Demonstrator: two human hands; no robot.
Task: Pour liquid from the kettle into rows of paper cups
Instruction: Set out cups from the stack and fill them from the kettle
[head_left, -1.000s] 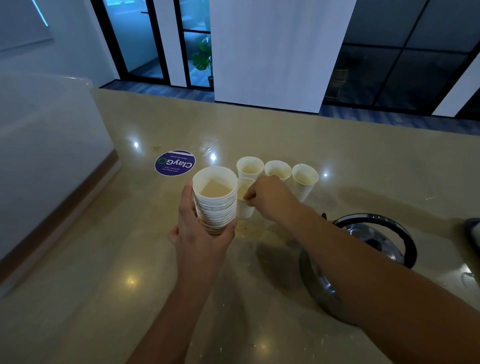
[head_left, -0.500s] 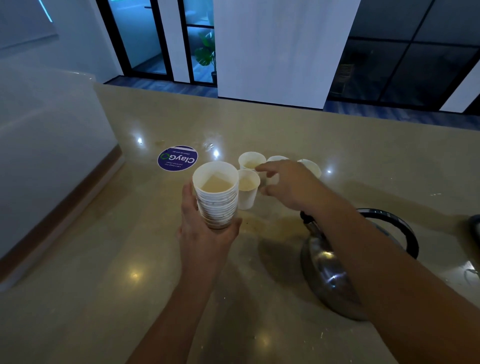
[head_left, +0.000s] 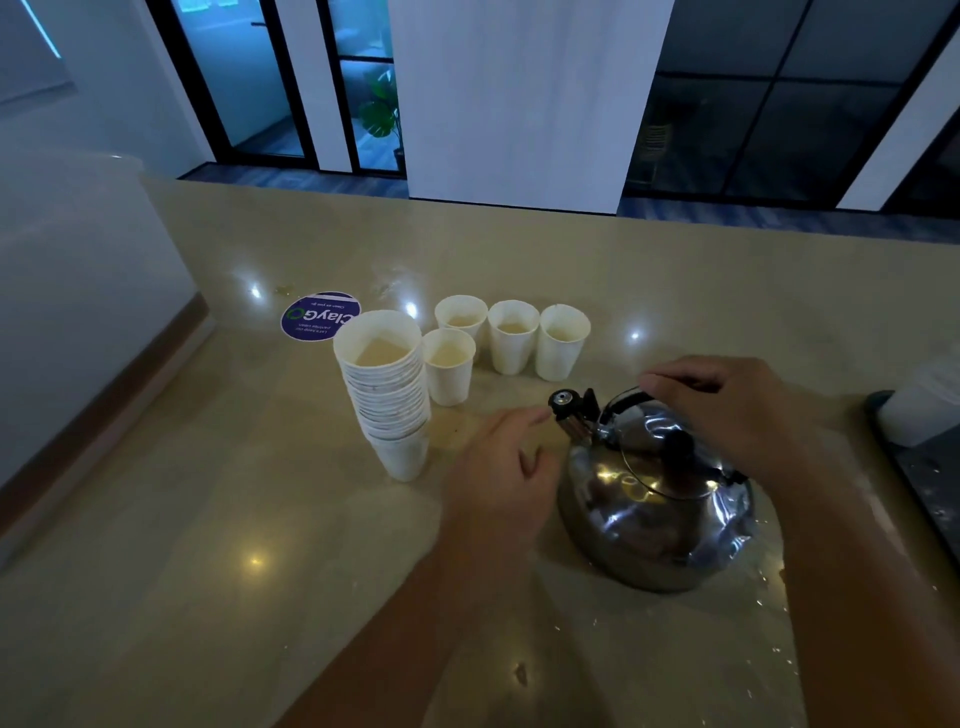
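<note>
A tall stack of white paper cups (head_left: 387, 400) stands by itself on the beige counter (head_left: 208, 519), its top cup holding pale liquid. Right of the stack is one filled cup (head_left: 449, 366), and behind it stands a row of three filled cups (head_left: 513, 336). The shiny steel kettle (head_left: 654, 499) sits at the right front, with its black spout cap (head_left: 563, 401) pointing at the cups. My left hand (head_left: 498, 467) reaches in from the left, a fingertip at the spout cap. Over the black handle hovers my right hand (head_left: 727, 410), fingers curved and holding nothing.
A round purple sticker (head_left: 320, 316) lies flat behind the stack. A dark tray (head_left: 914, 467) with something white on it is at the right edge. A white raised partition (head_left: 78, 312) borders the counter's left side. Droplets speckle the counter by the kettle.
My left hand set the cup stack down on the counter and moved right to the kettle's spout. My right hand left the cups and came back over the kettle's handle.
</note>
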